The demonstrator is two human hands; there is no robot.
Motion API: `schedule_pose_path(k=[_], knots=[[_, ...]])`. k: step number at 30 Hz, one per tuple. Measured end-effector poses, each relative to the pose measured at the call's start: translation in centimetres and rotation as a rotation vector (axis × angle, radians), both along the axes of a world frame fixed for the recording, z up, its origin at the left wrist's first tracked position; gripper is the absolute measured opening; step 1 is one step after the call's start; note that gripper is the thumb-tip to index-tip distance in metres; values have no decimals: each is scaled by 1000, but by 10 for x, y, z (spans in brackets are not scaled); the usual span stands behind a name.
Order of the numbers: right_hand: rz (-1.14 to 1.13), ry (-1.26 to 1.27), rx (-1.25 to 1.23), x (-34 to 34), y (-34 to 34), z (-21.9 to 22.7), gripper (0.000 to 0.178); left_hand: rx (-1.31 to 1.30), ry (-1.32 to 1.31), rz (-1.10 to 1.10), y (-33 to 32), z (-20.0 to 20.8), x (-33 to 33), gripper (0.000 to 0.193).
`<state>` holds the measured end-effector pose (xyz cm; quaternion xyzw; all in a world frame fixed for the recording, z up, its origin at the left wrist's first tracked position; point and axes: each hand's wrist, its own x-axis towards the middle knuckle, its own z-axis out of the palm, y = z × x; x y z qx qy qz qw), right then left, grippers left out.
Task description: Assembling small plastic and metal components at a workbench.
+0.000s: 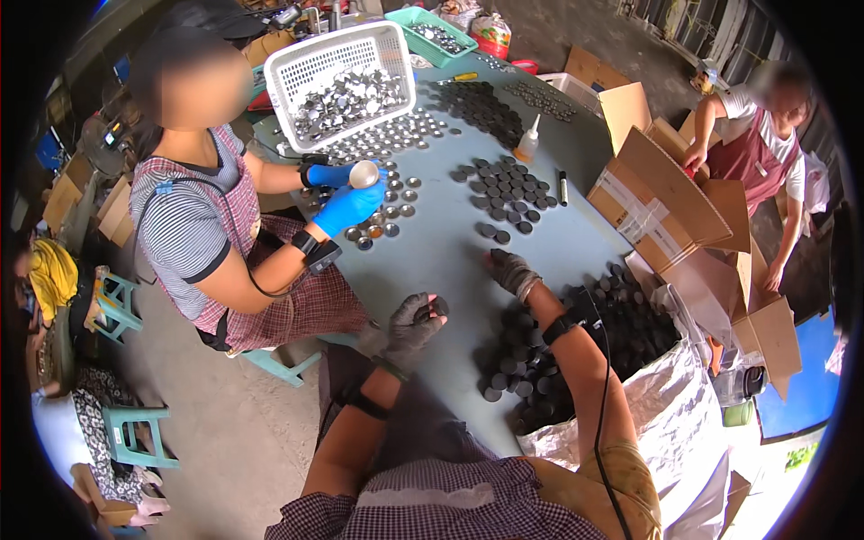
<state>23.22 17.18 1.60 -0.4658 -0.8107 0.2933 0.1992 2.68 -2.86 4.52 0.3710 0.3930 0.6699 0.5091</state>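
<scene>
My left hand (414,326), in a grey fingerless glove, is closed round a black round cap (440,306) near the table's front edge. Reaching out over the table, my right hand (515,274) wears a similar glove. Its fingers are bent together and dark at the tips, and what they hold, if anything, cannot be made out. Just beyond it lie loose black caps (513,205), set out flat. A large heap of black caps (621,310) spills from a white woven sack (630,409) beside my right forearm.
At the left a co-worker in blue gloves (351,193) holds a round metal cup (364,174) over small metal cups. A white basket (337,45) of metal pieces, a glue bottle (527,142) and a marker (563,188) are on the table. Another person stands behind cardboard boxes (661,198).
</scene>
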Motion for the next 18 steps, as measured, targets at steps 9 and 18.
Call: schedule_pose_path(k=[9, 18], knots=[[390, 363, -451, -72, -88, 49, 22, 23, 65, 81, -9, -13, -18, 55], [98, 242, -797, -79, -78, 50, 29, -22, 288, 160, -5, -8, -25, 55]])
